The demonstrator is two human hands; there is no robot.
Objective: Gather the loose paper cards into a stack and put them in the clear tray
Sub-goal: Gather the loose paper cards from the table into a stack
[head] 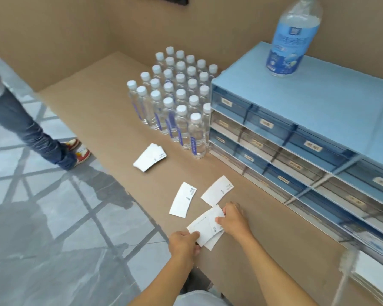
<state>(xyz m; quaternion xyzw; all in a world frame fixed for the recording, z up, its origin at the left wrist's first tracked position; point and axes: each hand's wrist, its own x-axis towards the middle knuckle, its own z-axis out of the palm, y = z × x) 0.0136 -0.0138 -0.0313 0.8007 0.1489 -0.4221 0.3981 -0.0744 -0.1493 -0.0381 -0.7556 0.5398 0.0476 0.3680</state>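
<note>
White paper cards lie on the brown counter (102, 120). My left hand (184, 242) pinches the near end of a small uneven stack of cards (205, 226), and my right hand (233, 218) presses on its far right side. Two single cards lie just beyond: one (182, 202) to the left, one (217, 190) to the right. A further small pile of cards (149, 160) sits nearer the bottles. A clear tray (349, 268) with white sheets inside shows at the lower right edge of the counter.
Several small water bottles (177, 100) stand in a block at the back. A blue drawer cabinet (296, 133) runs along the right, with a large bottle (294, 36) on top. Another person's legs (31, 133) stand on the tiled floor left of the counter.
</note>
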